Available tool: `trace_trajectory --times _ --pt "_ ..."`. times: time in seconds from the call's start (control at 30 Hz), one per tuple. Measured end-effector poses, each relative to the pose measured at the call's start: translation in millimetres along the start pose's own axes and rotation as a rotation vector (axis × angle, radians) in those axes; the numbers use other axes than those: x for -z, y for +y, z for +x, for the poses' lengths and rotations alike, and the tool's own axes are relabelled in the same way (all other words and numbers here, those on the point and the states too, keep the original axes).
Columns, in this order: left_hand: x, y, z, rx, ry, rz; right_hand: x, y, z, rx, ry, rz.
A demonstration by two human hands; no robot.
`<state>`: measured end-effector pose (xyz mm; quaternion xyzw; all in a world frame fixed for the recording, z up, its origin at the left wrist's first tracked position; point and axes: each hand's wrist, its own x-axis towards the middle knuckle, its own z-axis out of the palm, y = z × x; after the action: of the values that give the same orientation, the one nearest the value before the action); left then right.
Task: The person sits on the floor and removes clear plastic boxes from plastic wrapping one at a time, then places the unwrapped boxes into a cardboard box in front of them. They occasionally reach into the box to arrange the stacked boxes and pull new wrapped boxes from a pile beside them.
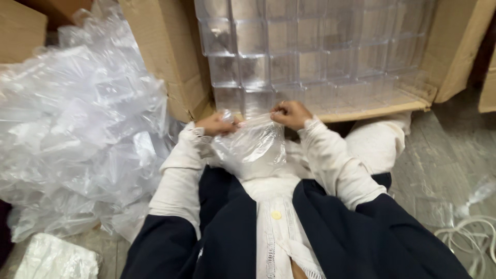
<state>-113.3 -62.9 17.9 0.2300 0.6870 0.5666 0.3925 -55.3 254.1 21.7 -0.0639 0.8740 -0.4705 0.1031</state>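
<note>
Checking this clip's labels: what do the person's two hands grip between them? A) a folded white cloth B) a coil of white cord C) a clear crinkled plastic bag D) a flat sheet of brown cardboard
C: the left hand and right hand both pinch the top edge of a clear crinkled plastic bag, in front of a brown cardboard box of clear plastic containers.

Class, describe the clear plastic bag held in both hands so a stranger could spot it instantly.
Start at the big cardboard box of stacked clear plastic cases. Just below its front edge, the left hand and right hand pinch the top of one clear plastic bag. Unlike the loose heap of bags alongside, it is held taut.
</note>
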Motion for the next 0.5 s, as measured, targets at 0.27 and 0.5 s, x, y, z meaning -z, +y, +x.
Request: trace_trajectory --times 0.27,0.5 --pt "-11 11 88 -0.234 0.909 0.393 -40 -20 51 0.069 0.474 -0.517" --pt "-21 5 99 -0.178 0.916 0.13 -49 -10 61 0.235 0.742 -0.359"
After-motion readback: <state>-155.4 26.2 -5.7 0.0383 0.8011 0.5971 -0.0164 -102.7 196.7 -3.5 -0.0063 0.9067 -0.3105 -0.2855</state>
